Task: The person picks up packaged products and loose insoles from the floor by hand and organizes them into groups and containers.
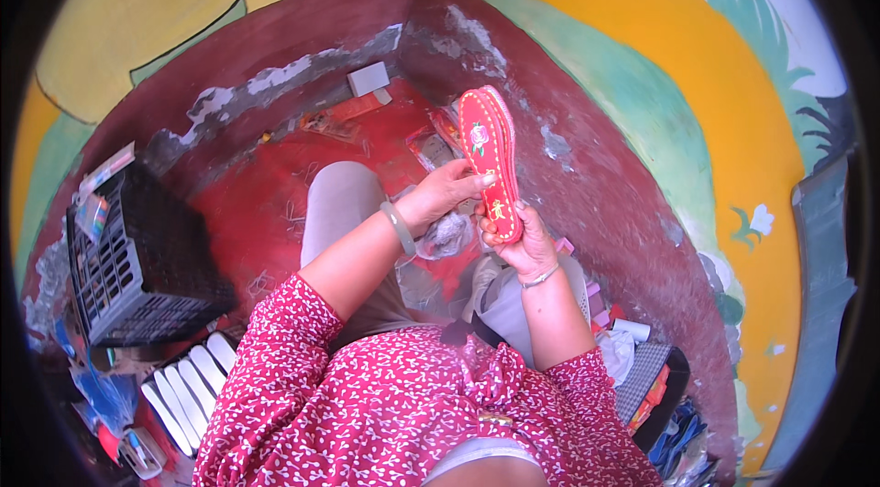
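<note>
A pair of red embroidered insoles (489,143), one lying over the other, is held upright in front of me. The top one carries a pink rose with green leaves, a pale stitched border and yellow stitching near the heel. My right hand (526,247) grips the heel end, thumb along one edge and fingers curled around the other. From the left, my left hand (446,194) reaches the insoles' edge with its thumb on the stitched face; its other fingers are partly hidden. A pale bangle (399,229) circles my left wrist, a thin bracelet (541,277) my right.
A black plastic crate (151,258) stands at the left, with several white slab-like items (188,391) nearer me. A white box (368,78) sits by the far corner. Clear plastic (446,236) lies beyond my knees. A checked box (642,377) holds things at the right, beside the painted wall (632,212).
</note>
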The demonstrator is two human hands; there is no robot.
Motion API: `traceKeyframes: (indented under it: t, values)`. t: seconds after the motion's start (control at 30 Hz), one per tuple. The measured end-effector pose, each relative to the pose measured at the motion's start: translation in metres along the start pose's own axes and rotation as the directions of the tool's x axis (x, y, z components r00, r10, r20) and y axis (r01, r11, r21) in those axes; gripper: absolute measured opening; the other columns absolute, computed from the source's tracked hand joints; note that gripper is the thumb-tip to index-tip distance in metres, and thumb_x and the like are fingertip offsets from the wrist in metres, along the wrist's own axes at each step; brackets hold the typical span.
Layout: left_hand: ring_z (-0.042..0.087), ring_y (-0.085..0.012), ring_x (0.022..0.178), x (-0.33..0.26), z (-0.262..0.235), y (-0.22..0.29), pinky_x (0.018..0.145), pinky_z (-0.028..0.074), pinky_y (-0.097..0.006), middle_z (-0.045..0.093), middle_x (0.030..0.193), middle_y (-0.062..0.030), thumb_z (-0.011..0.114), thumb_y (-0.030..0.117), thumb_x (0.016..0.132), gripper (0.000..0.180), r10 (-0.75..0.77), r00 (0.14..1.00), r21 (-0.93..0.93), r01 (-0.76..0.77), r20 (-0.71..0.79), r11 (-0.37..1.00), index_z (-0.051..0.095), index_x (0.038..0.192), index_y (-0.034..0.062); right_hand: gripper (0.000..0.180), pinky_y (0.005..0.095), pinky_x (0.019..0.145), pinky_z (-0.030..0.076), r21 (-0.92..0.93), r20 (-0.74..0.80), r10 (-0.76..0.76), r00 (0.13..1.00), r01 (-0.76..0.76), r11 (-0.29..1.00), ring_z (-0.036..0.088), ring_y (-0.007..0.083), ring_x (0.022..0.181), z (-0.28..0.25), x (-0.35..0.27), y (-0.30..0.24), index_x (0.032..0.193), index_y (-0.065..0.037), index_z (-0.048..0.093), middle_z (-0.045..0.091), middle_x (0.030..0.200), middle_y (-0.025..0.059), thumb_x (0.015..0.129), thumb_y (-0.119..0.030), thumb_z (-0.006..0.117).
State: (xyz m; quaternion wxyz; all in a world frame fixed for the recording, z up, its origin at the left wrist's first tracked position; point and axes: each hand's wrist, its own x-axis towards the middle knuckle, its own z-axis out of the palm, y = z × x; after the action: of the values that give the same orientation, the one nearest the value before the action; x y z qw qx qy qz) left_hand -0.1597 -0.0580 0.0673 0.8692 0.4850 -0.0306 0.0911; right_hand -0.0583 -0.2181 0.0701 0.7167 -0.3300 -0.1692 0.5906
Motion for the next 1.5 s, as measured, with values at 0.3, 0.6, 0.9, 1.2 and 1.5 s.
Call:
traceKeyframes:
  t: [0.3, 0.6, 0.9, 1.2, 1.5]
  values:
    - [0.059, -0.0118, 0.083, -0.023, -0.003, 0.005, 0.073, 0.050, -0.027, 0.059, 0.096, -0.0064, 0.065, 0.024, 0.082, 0.043, 0.017, 0.980, -0.036, -0.025, -0.196, 0.999, 0.047, 0.113, 0.0012, 0.072, 0.0269, 0.096, 0.034, -0.588, -0.018, 0.012, 1.000, -0.020, 0.809, 0.043, 0.0148, 0.115, 0.041, 0.010, 0.015, 0.136, 0.000, 0.028, 0.045, 0.126, 0.0082, 0.080, -0.025, 0.066]
    - [0.059, -0.0152, 0.078, -0.002, -0.056, -0.033, 0.070, 0.050, -0.029, 0.060, 0.096, -0.0064, 0.056, 0.043, 0.085, 0.052, -0.147, 0.952, 0.044, 0.165, -0.268, 0.985, 0.047, 0.116, 0.0014, 0.036, 0.0190, 0.052, 0.038, -0.737, -0.182, 0.036, 0.983, -0.161, 0.656, 0.047, 0.0054, 0.063, 0.002, 0.046, 0.005, 0.106, -0.007, 0.053, 0.051, 0.077, -0.0032, 0.080, -0.028, 0.065]
    - [0.054, -0.0119, 0.068, 0.014, -0.102, -0.062, 0.059, 0.041, -0.023, 0.060, 0.075, -0.0069, 0.049, 0.033, 0.090, 0.034, -0.264, 0.763, -0.019, 0.313, -0.590, 0.950, 0.056, 0.101, 0.0018, 0.038, 0.0256, 0.044, 0.038, -0.778, -0.577, -0.156, 0.801, -0.483, 0.401, 0.048, 0.0094, 0.052, -0.148, 0.075, -0.081, 0.091, -0.005, 0.058, 0.052, 0.066, 0.0001, 0.075, -0.039, 0.064]
    - [0.045, -0.0081, 0.045, -0.053, -0.081, 0.076, 0.041, 0.034, -0.019, 0.056, 0.065, -0.0007, 0.047, 0.022, 0.090, 0.020, -0.040, 0.599, -0.170, -0.162, -0.799, 0.972, 0.057, 0.093, 0.0051, 0.045, 0.0346, 0.043, 0.040, -0.479, -0.869, -0.030, 0.495, -0.822, 0.309, 0.052, 0.0192, 0.048, -0.332, 0.079, 0.059, 0.083, 0.001, 0.062, 0.057, 0.063, 0.0091, 0.073, -0.043, 0.063]
    - [0.056, -0.0155, 0.054, -0.365, -0.085, 0.050, 0.051, 0.047, -0.027, 0.058, 0.064, -0.0040, 0.051, 0.021, 0.087, 0.019, -0.022, -0.214, 0.098, -0.534, -0.977, 0.840, 0.059, 0.082, 0.0043, 0.055, 0.0366, 0.067, 0.048, -0.548, -0.837, -0.022, 0.547, -0.837, 0.004, 0.061, 0.0228, 0.078, -0.362, 0.129, 0.127, 0.112, 0.003, 0.053, 0.061, 0.093, 0.0171, 0.079, -0.040, 0.058]
